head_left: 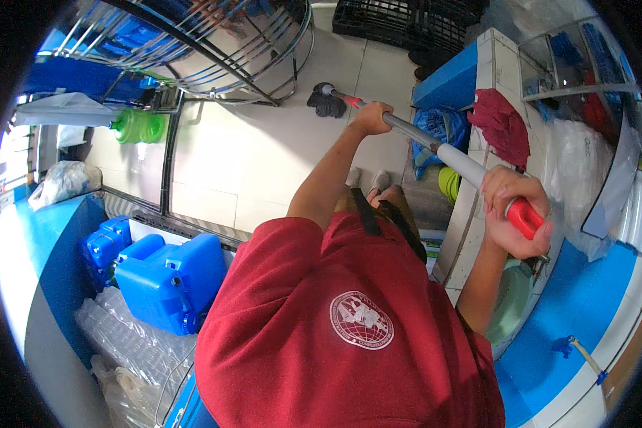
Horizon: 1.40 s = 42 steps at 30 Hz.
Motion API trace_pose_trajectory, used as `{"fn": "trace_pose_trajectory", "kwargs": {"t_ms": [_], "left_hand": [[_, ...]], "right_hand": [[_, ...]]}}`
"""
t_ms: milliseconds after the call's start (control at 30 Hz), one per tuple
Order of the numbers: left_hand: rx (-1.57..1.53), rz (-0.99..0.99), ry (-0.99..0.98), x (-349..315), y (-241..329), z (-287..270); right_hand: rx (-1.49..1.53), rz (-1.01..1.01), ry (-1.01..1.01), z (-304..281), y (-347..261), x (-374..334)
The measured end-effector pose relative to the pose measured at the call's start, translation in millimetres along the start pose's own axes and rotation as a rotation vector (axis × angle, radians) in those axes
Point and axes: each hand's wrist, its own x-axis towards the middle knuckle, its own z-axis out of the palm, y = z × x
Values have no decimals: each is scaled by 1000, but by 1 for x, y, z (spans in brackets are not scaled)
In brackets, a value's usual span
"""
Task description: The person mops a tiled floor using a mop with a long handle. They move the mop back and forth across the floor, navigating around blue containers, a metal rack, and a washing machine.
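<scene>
I hold a mop with both hands. My left hand (373, 118) grips the metal shaft (414, 134) lower down, toward the mop head. My right hand (510, 207) is closed around the red handle end (526, 217), beside a white section of the pole. The dark grey mop head (327, 103) rests on the pale tiled floor (264, 157) ahead of my feet (371, 180). My red shirt fills the lower middle of the view.
Blue plastic jerrycans (167, 282) stand at the left over bagged clear bottles (132, 335). A metal wire rack (214, 43) and a green bottle (139, 126) lie beyond. On the right a tiled counter (488, 71) holds a red cloth (503, 125); a green basin (513, 303) sits below it.
</scene>
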Motion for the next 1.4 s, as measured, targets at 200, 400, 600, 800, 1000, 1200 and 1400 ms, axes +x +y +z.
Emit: {"fn": "trace_pose_trajectory", "kwargs": {"t_ms": [200, 400, 600, 800, 1000, 1200, 1400], "left_hand": [[32, -78, -68, -35, 1, -12], [10, -156, 31, -78, 30, -19], [55, -239, -6, -155, 73, -22], [104, -447, -198, -243, 84, 0], [74, -560, -467, -308, 41, 33], [41, -634, -442, -330, 10, 42], [49, -580, -534, -288, -16, 28]], "right_hand": [[-108, -66, -98, 24, -13, -18], [212, 82, -36, 19, -32, -3], [342, 188, -20, 12, -50, -17], [393, 282, 138, -1, -41, -76], [396, 386, 325, -4, 7, -127], [459, 443, 282, -1, 43, -139], [412, 494, 282, -4, 80, -85]]}}
